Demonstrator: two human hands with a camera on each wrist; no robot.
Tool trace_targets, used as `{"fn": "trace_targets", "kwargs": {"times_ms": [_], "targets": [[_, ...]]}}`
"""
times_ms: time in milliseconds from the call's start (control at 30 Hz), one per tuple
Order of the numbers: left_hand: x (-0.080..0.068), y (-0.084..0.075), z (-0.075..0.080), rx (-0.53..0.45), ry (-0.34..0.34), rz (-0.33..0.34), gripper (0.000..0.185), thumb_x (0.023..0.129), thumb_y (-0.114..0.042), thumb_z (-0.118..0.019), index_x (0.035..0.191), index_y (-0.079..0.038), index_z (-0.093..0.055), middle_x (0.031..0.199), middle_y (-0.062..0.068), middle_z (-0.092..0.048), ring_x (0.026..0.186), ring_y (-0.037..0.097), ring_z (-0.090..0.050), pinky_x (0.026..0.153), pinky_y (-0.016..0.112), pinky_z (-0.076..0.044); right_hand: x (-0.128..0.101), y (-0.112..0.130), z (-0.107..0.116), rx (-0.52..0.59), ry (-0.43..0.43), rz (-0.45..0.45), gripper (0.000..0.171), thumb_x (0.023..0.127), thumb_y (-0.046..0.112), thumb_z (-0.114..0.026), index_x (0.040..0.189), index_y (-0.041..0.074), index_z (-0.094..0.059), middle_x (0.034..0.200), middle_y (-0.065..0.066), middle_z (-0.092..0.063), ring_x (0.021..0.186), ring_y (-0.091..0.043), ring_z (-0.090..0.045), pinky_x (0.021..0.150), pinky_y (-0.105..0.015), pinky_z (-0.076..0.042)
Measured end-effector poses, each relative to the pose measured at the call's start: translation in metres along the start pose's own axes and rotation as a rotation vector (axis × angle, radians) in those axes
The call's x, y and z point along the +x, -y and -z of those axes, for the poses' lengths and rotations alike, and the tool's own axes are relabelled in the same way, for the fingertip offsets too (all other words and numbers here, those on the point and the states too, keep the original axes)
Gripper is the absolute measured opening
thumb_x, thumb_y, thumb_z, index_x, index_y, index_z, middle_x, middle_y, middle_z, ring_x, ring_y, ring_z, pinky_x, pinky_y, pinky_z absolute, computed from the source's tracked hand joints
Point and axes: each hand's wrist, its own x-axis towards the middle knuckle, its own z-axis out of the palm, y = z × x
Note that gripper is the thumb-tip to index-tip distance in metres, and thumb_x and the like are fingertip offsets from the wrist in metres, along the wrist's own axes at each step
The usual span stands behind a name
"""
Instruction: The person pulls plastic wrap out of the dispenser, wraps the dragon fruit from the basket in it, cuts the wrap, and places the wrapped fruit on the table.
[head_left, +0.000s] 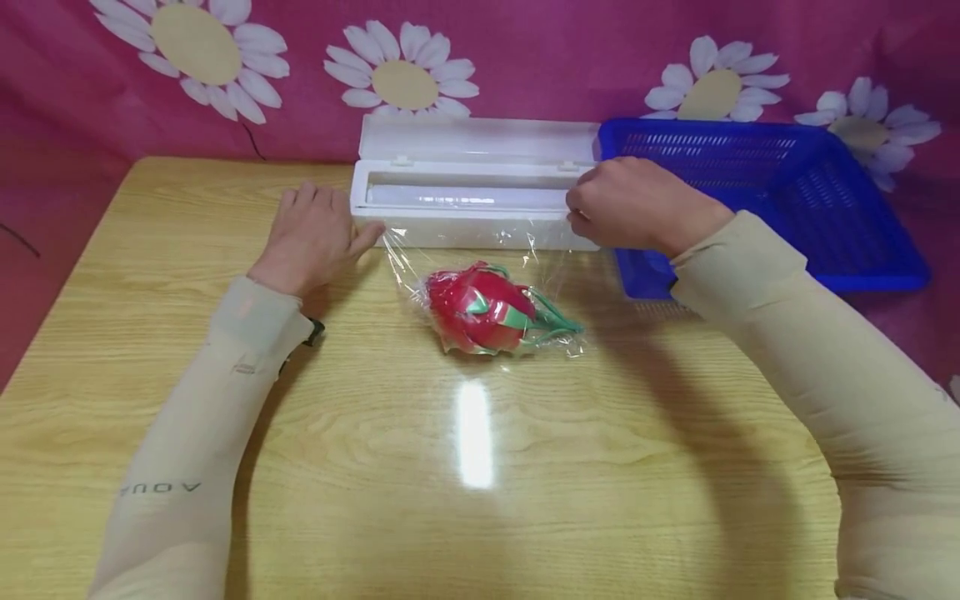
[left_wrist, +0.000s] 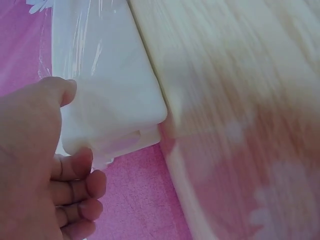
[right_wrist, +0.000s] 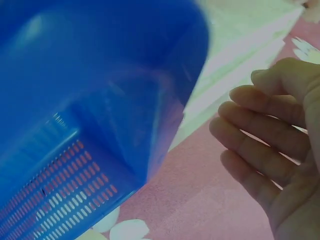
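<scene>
A white cling film dispenser [head_left: 472, 233] with its lid raised stands at the back of the table, a film roll [head_left: 465, 196] inside. Clear cling film [head_left: 401, 258] runs from its front edge down over a red and green dragon fruit [head_left: 480, 308], wrapped in film. My left hand [head_left: 311, 233] grips the dispenser's left end, thumb over the front edge and fingers bent beside the end [left_wrist: 82, 167]. With curled fingers, my right hand [head_left: 637, 204] pinches at the dispenser's right front edge; its fingertips hide the exact spot held. In the right wrist view its fingers [right_wrist: 250, 132] are bent.
A blue plastic basket [head_left: 840, 208] sits right of the dispenser, behind my right forearm. The wooden table [head_left: 375, 467] ends at a pink flowered cloth [head_left: 525, 58] behind it.
</scene>
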Motion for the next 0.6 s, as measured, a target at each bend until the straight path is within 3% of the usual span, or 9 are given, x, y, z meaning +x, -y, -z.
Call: {"fn": "trace_targets", "kwargs": {"times_ms": [267, 600], "targets": [[-0.008, 0.001, 0.000, -0.066, -0.163, -0.011, 0.061, 0.105, -0.057, -0.043, 0.095, 0.003, -0.052, 0.092, 0.021, -0.058, 0.101, 0.041, -0.053, 0.090, 0.050, -0.040, -0.007, 0.015, -0.001, 0.081, -0.134, -0.083, 0.020, 0.096, 0.014, -0.059, 0.088, 0.006, -0.075, 0.078, -0.011, -0.072, 0.064, -0.030, -0.064, 0.065, -0.054, -0.055], [-0.016, -0.010, -0.002, -0.211, -0.325, -0.087, 0.046, 0.104, -0.045, -0.056, 0.096, 0.000, -0.054, 0.084, 0.015, -0.056, 0.084, 0.034, -0.049, 0.079, 0.043, -0.035, -0.008, 0.035, -0.022, 0.238, -0.258, -0.218, 0.029, 0.099, 0.020, -0.062, 0.111, -0.003, -0.074, 0.114, -0.020, -0.076, 0.102, -0.039, -0.073, 0.092, -0.057, -0.058]]}}
